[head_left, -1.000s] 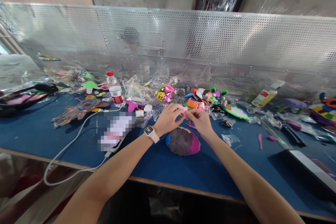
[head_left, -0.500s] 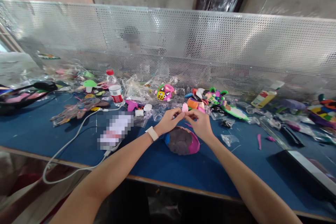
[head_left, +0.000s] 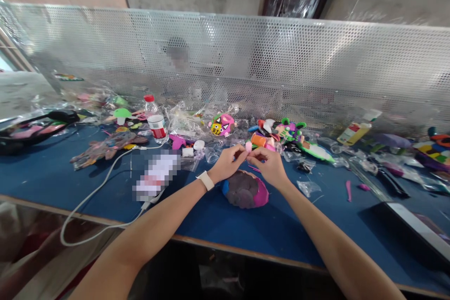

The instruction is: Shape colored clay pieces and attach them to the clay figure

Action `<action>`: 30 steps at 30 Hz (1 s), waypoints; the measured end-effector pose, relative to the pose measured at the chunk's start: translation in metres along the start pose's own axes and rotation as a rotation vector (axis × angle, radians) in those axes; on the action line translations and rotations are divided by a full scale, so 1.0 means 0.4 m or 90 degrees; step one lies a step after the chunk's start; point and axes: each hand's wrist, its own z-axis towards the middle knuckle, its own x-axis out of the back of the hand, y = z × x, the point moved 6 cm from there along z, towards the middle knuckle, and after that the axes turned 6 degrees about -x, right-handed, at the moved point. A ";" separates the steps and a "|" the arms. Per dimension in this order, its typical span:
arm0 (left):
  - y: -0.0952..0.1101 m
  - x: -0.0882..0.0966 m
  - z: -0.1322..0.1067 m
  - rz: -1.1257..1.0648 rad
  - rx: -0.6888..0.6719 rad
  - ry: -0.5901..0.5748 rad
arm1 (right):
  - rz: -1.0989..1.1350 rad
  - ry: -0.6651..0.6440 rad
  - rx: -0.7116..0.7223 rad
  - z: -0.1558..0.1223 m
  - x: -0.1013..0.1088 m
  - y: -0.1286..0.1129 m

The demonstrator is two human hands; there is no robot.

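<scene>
Pinch is tightening since a second ago, so the shaping is carrying on: left hand (head_left: 227, 165) and right hand (head_left: 270, 168) are both closing fingertips on the small pink piece (head_left: 248, 146) (probably soft clay, too small to tell), holding it just above the grey-and-pink lump (head_left: 245, 190) on the blue table (head_left: 211, 220).

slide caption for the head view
Left hand and right hand pinch a small pink piece above a clay lump.

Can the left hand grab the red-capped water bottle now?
Probably, once freed: the left hand is pinching a pink piece with the right hand, and only low plastic wrappers lie toward the water bottle.
</scene>
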 end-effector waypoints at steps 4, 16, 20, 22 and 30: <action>0.013 0.004 0.002 0.010 -0.015 0.032 | -0.032 -0.014 0.020 0.001 -0.004 -0.011; 0.014 -0.013 0.003 0.170 -0.097 -0.043 | -0.465 -0.004 0.269 -0.022 -0.022 -0.051; 0.032 -0.008 0.012 0.276 -0.125 -0.086 | -0.519 -0.016 0.343 -0.034 -0.042 -0.059; 0.044 0.002 0.018 0.331 -0.140 -0.097 | -0.509 -0.014 0.344 -0.034 -0.049 -0.062; 0.081 0.011 0.038 0.426 -0.235 -0.210 | -0.471 -0.091 0.375 -0.028 -0.055 -0.086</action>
